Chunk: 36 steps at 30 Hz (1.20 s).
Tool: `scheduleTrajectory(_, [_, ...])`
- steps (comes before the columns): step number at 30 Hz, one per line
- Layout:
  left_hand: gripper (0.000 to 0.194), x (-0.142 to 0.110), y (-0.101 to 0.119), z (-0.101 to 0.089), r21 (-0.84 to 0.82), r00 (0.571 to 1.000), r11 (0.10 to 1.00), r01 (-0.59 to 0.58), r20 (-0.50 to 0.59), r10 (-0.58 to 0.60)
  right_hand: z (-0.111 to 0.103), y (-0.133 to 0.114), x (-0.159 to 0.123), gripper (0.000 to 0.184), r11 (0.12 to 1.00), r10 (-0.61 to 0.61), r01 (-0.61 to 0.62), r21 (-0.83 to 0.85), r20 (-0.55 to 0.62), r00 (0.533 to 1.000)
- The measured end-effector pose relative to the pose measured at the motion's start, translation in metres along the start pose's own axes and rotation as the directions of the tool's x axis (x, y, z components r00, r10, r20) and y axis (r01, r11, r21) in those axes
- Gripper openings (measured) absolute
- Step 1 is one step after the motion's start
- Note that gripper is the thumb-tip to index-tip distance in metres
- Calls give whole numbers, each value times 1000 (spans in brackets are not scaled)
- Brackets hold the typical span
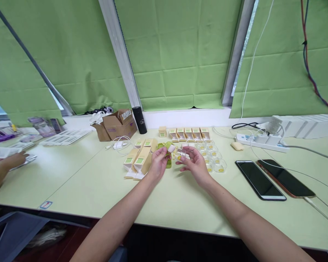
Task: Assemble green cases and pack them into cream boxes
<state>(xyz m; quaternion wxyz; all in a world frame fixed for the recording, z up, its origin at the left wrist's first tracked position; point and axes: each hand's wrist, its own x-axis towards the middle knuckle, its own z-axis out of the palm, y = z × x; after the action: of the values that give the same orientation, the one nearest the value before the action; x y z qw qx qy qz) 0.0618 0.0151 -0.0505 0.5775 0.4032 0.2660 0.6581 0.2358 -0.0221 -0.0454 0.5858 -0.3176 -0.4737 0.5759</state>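
Observation:
My left hand (159, 162) is closed on a small green item with a white end (170, 148), held up over the table. Beside it, my right hand (196, 162) grips a small clear plastic case (180, 154) with a yellow mark on it. The two held things are close together but look apart. A green tray-like piece (168, 163) lies partly hidden behind my left hand. Right of my right hand stand several clear plastic cases (215, 160) with yellow marks. To the left of my left hand are several cream boxes (142, 160) with green labels, with open flaps towards me.
A row of cream boxes (188, 134) stands at the back. Left of it are a black bottle (139, 120) and a cardboard box (118, 125). Two phones (261, 181), a power strip (262, 142) and cables lie right. Another person's hand (16, 160) holds something at far left.

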Motion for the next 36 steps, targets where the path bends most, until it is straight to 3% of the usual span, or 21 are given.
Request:
scheduleTrajectory(4, [35,0,1,1,10,1000,1000,-18,-7,18,-1,6,1,75,986,-150,147,-80,-33,988])
scheduleTrajectory(9, [34,-1,1,1,5,1000,1000,-26,-9,26,2,4,-9,53,897,-299,290,-333,24,954])
scheduleTrajectory(13, [34,1,0,-1,2,999,999,-44,-13,44,6,4,-15,45,897,-311,313,-312,57,949])
scheduleTrajectory(17, [34,0,1,1,16,998,998,-64,-12,64,7,10,-12,44,945,-257,253,-209,8,966])
scheduleTrajectory(21, [35,-3,5,4,33,996,996,-86,6,86,4,12,-6,54,995,-100,100,-6,-18,995])
scheduleTrajectory(25, [36,-4,7,6,72,995,993,-98,31,96,1,11,-2,53,996,20,-19,89,-13,1000])
scheduleTrajectory(36, [46,-5,2,5,205,993,973,-109,64,98,0,9,-2,55,954,97,-102,283,35,995])
